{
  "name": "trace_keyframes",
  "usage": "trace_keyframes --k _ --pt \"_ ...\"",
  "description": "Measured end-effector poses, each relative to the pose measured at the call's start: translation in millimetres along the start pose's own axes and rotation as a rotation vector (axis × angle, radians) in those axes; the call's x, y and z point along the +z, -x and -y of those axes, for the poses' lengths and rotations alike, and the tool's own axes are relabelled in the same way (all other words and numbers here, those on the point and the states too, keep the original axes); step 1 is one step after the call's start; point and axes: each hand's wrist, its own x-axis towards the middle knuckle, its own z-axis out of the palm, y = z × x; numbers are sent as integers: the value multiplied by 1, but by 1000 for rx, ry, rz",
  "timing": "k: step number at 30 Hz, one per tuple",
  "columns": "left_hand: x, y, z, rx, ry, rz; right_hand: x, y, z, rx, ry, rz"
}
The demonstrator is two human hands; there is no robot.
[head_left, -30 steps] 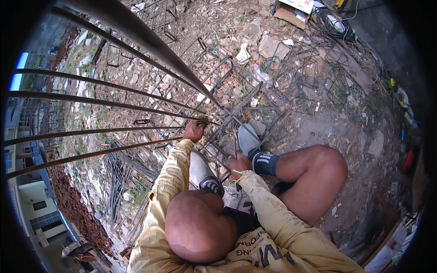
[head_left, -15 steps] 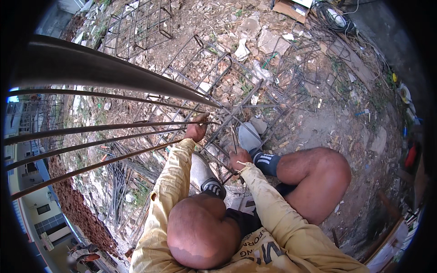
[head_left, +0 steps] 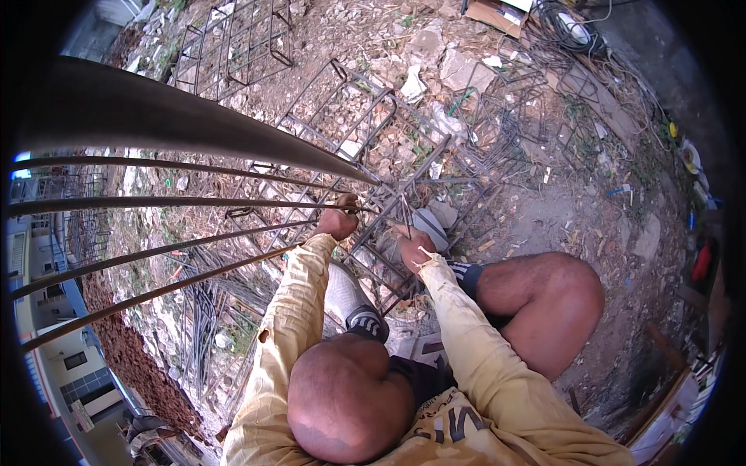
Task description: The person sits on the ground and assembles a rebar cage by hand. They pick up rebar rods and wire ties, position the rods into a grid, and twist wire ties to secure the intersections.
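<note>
Several long steel reinforcing rods [head_left: 186, 204] fan in from the left toward a tied steel cage [head_left: 371, 105] on the ground. My left hand [head_left: 336, 223] is closed around the end part of one rod. To its right, my right hand [head_left: 414, 247] is closed on a thin metal tool [head_left: 406, 213], whose exact kind I cannot make out. The tool's upper end is at the joint where the cage's bars meet. A thick dark bar [head_left: 194, 116] crosses close to the camera at upper left. My feet, in grey shoes [head_left: 347, 289], are planted beside the bars.
Another steel cage [head_left: 233, 46] lies at the far left. Stone slabs [head_left: 466, 71], rubble and tangled wire cover the ground ahead. A cardboard box [head_left: 495, 17] and coiled cables [head_left: 571, 35] are at the far right. Loose rods [head_left: 206, 318] lie left of my left arm.
My right hand has moved slightly up and right, with the thin tool rising to the bar joint. The left hand stays on the rod; the rods have shifted a little.
</note>
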Motion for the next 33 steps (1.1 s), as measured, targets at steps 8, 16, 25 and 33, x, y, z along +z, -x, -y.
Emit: trace_keyframes --k 8,16,25,33 --pt "0 -5 1 -31 -54 43 20 -25 -10 -37 8 -33" --pt "3 -13 7 -97 -193 136 35 -36 -16 -38 193 58" --pt "19 -6 24 0 50 47 22 -13 16 105 319 202" --pt "10 -15 13 -260 593 273 19 -14 16 62 166 182"
